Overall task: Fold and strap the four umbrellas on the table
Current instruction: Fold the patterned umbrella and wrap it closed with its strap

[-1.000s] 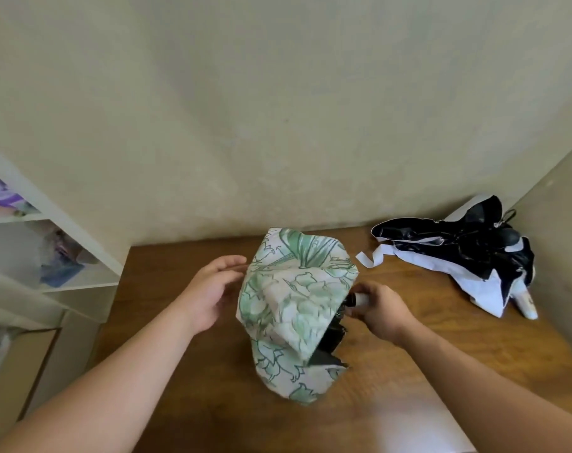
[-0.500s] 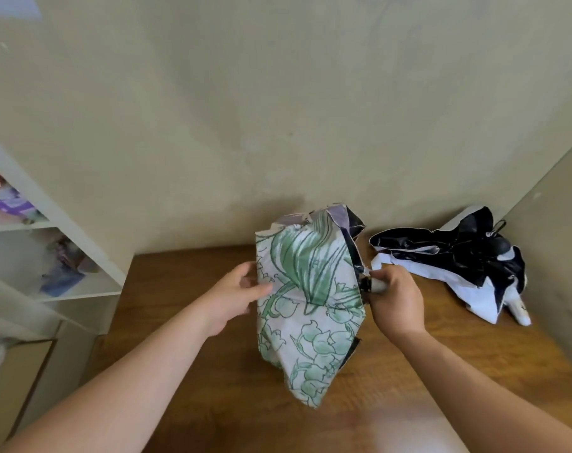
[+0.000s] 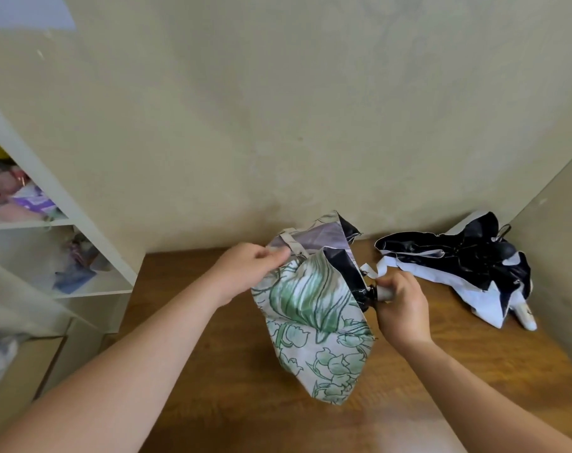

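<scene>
A collapsed umbrella with a white canopy and green flower print [image 3: 314, 308] hangs loose above the wooden table [image 3: 212, 371], its black lining showing at the top. My right hand [image 3: 400, 308] grips its pale handle at the right side. My left hand [image 3: 250, 268] pinches the upper left edge of the canopy, beside the pale strap. A second umbrella, black and white [image 3: 458, 269], lies unfolded and crumpled on the table at the back right, untouched.
A plain wall stands right behind the table, and a side wall [image 3: 559, 256] closes it on the right. White shelves [image 3: 65, 223] with cluttered items stand to the left.
The green-print umbrella has been lifted and turned, so its black lining and strap now show on top. My left hand went from beside the canopy to pinching its upper edge.
</scene>
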A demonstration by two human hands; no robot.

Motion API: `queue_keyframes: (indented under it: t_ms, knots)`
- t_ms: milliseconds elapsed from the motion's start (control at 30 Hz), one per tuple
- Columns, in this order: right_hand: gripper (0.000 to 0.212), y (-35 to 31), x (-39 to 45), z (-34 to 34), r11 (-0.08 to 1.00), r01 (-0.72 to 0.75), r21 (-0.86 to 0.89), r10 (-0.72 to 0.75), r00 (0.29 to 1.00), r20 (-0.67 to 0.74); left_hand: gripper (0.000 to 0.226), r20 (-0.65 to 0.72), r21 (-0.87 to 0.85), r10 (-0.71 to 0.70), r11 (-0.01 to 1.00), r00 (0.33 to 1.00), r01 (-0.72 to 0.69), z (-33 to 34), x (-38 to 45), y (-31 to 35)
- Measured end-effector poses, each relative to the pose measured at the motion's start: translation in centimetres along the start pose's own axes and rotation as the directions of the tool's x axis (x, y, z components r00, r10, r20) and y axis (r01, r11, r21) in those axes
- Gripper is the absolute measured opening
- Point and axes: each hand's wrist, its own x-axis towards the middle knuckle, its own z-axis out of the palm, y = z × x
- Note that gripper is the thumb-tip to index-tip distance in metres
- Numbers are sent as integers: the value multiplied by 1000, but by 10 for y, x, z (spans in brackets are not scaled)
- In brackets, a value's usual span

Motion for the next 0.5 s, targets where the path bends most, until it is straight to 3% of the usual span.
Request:
queue_keyframes:
  t_ms: [67,133,233,400,500]
  knots:
    - [29,-1,-2,0,1000,-8,-11,8,1000,15,34,120,-109,-29,993,992,42,12,0,1]
    - [29,-1,-6,0,1000,-5,-13,5,1000,24,14,109,-271,-16,962,994,46,22,2,0]
    - [31,-1,-10,-2,1000,11,-17,-10,999,46,17,91,-440,-26,896,996,63,29,3,2]
    - [24,-4,-18,0,998,57,-22,-55,997,57,13,44,-320,71,946,997,-53,32,-4,7]
    - [22,-7,-21,2,998,62,-20,-61,996,70,29,21,-123,136,984,991,-132,31,-11,10]
